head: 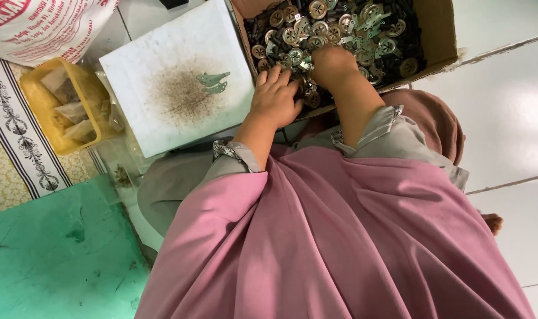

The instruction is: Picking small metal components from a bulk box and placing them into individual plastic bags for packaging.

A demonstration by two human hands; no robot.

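Both of the person's hands are down in the cardboard box (pixel 440 41), which is heaped with small round metal discs and dark plastic pieces (pixel 340 29). The left hand (pixel 275 97) lies at the near wall of the box, fingers spread loosely over the parts; whether it holds any cannot be told. The right hand (pixel 333 65), deeper inside the box, is curled with its fingers buried in the heap, so its grip is hidden: it may be closed on a part, but that cannot be told. Just outside the box's left wall sits a pale flat board (pixel 162 118) with a dark rubbed patch at its middle, and on it lie two small greenish metal pieces (pixel 213 81), touching each other. Judged from this, the sorting or assembling looks barely begun: only those two pieces are set out, while the box is full. Farther from the box, past the board, a yellow tray (pixel 35 82) holds small clear bags, and a printed white sack (pixel 44 26) lies beyond it.
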